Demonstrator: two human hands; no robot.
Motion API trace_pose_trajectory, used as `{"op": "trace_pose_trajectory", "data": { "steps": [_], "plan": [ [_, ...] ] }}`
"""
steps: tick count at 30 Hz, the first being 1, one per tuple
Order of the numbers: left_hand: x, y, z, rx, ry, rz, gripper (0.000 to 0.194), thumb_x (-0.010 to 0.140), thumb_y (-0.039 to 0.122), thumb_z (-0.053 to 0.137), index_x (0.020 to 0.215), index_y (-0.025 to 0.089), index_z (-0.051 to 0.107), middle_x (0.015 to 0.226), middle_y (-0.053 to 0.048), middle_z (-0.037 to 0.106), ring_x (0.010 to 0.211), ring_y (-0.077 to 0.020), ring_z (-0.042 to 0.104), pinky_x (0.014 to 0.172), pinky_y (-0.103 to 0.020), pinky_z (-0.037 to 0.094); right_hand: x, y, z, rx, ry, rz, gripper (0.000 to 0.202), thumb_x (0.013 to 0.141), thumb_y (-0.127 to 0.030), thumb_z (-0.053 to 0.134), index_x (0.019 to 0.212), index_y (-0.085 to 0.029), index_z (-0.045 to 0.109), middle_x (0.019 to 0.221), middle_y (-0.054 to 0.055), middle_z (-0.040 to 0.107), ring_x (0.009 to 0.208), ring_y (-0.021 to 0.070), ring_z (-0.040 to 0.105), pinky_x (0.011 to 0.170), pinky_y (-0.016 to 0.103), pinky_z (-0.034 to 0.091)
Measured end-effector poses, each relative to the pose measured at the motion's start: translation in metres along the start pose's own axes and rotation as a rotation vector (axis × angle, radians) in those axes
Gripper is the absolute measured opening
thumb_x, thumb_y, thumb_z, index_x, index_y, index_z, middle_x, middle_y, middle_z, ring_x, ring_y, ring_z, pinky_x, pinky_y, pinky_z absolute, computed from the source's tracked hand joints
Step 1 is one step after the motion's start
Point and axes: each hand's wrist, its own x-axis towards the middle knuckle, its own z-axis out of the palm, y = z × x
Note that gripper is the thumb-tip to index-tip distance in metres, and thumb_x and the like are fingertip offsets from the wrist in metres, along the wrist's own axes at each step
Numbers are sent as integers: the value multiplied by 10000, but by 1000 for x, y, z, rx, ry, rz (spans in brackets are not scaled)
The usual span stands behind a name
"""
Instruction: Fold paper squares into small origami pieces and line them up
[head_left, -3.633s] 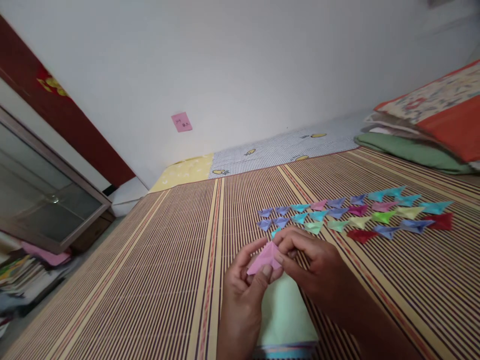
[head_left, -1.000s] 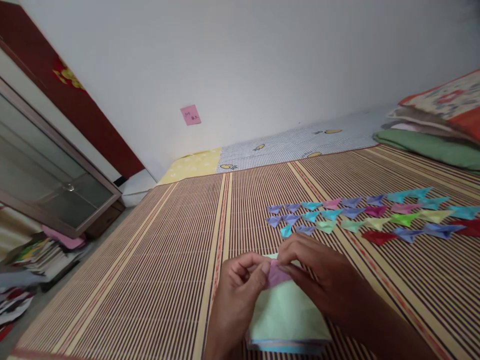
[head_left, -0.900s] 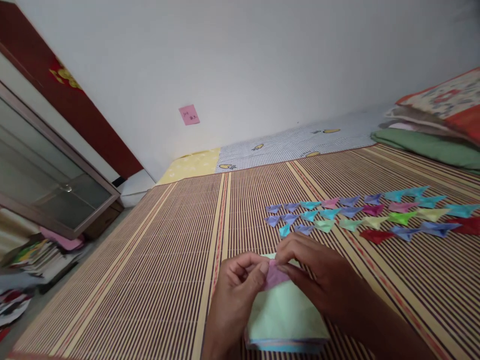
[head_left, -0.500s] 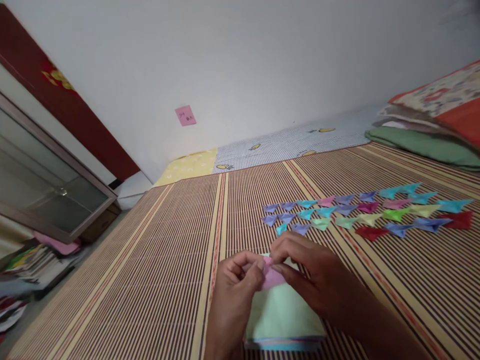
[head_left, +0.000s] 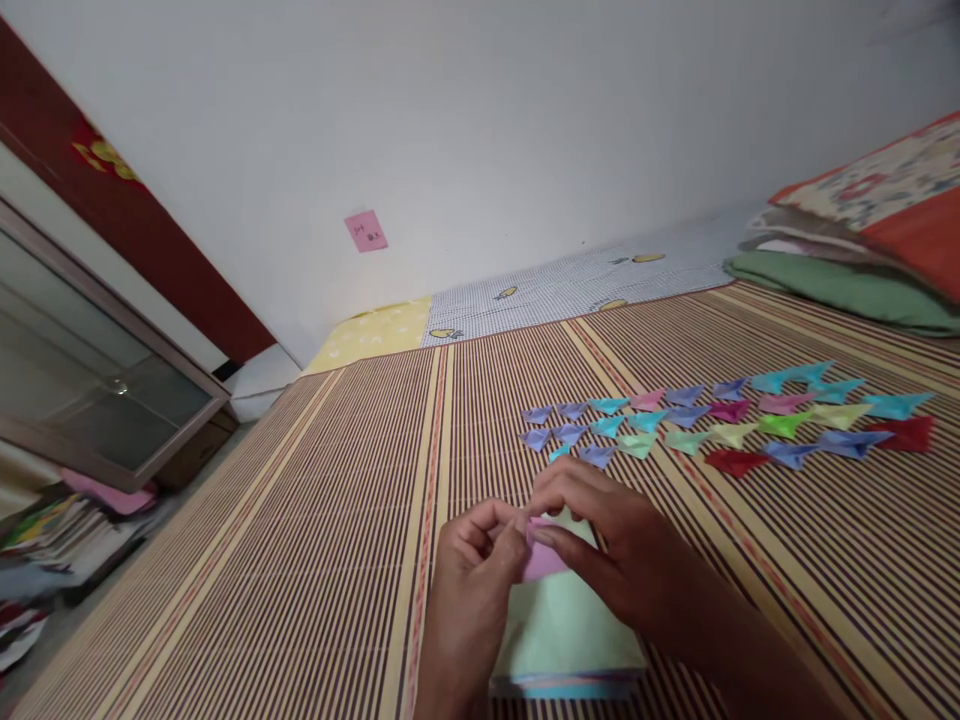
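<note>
Your left hand (head_left: pixel 472 575) pinches the pink paper (head_left: pixel 544 564) between thumb and bent fingers, at its left end. Your right hand (head_left: pixel 615 545) is closed on the upper edge, thumb below and index finger above, tips almost meeting the left ones. Step in hand looks like fine folding or creasing of a small piece; next move seems to call for a steady left pinch while the right fingertips press the fold flat, without twisting the thin sheet. Pink paper: small, plain, already folded down, lower part flat and smooth, top hidden by your fingers, so exact shape can't be told. It sits over the far part of the pale green paper stack (head_left: pixel 574 630), touching or just above, can't tell. Stack lies toward the near side of the striped mat (head_left: pixel 300 560), blue and other colours showing at its front edge. Beyond your right hand, folded paper pieces (head_left: pixel 784 425) stand in loose rows toward the mat's right edge: blue, cyan, green, yellow, pink, red. Checked cloth (head_left: pixel 555 298) runs along the mat's far edge; cushions (head_left: pixel 900 195) pile at its far right corner.
</note>
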Motion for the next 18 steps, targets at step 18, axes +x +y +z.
{"op": "trace_pose_trajectory", "data": {
  "steps": [18],
  "plan": [
    [0,-2,2,54,18,2,269,866,343,703,687,157,627,581,56,442,534,-90,313,507,-214,255,0,6,1,62,-9,38,111,968,-129,582,913,-223,560,1010,14,594,970,189,573,829,328,443]
  ]
}}
